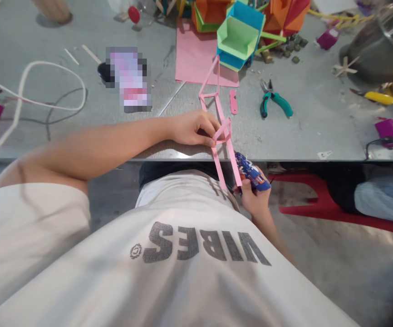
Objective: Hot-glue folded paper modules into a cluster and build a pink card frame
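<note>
My left hand (199,128) pinches a frame of thin pink strips (220,106) between thumb and fingers, over the front edge of the grey table. The strips form a narrow ladder-like shape, with two loose ends pointing toward my body. Below the table edge, my right hand (256,195) is wrapped around a blue glue gun (252,172), close to those strip ends. Its nozzle is partly hidden. A small pink cutter-like piece (233,101) lies just right of the frame. Farther right rest green-handled pliers (274,101).
Folded coloured paper boxes (240,36) and a pink sheet (189,59) lie at the back. A blurred phone (130,79) and white cable (22,86) are left. A metal pot (383,43), yellow-handled tool (380,97) and red chair (305,193) are right.
</note>
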Demonstrator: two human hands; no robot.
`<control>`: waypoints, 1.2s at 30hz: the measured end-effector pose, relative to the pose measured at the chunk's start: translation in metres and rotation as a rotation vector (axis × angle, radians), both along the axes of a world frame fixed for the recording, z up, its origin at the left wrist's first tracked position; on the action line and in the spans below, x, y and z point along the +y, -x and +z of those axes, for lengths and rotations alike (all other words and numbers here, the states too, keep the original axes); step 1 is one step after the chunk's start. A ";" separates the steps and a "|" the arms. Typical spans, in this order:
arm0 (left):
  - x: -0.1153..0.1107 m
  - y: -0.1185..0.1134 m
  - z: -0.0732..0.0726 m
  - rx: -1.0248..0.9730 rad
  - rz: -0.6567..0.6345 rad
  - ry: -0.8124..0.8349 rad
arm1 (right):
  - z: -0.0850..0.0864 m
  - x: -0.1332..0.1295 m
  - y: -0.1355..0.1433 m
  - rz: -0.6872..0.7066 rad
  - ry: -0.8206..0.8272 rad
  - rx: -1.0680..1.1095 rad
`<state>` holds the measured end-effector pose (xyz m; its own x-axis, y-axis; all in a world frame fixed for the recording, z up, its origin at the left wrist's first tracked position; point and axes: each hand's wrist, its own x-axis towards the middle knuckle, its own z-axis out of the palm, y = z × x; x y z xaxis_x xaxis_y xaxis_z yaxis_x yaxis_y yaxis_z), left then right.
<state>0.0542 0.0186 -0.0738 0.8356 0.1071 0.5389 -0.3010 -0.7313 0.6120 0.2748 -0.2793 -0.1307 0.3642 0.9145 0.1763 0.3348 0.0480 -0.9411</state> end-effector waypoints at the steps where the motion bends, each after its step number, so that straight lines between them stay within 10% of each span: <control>1: 0.001 0.000 0.004 0.028 -0.079 0.011 | 0.001 0.004 0.004 -0.019 -0.048 -0.072; 7: 0.004 0.004 0.013 0.053 -0.176 0.051 | 0.018 0.032 0.031 -0.119 -0.233 -0.363; 36: 0.012 0.019 0.016 0.124 -0.183 0.040 | 0.025 0.039 0.046 -0.178 -0.186 -0.386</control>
<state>0.0350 0.0308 -0.0581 0.9028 -0.0328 0.4289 -0.3466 -0.6458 0.6803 0.2291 -0.2399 -0.1058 0.3882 0.7836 0.4850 0.6772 0.1144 -0.7269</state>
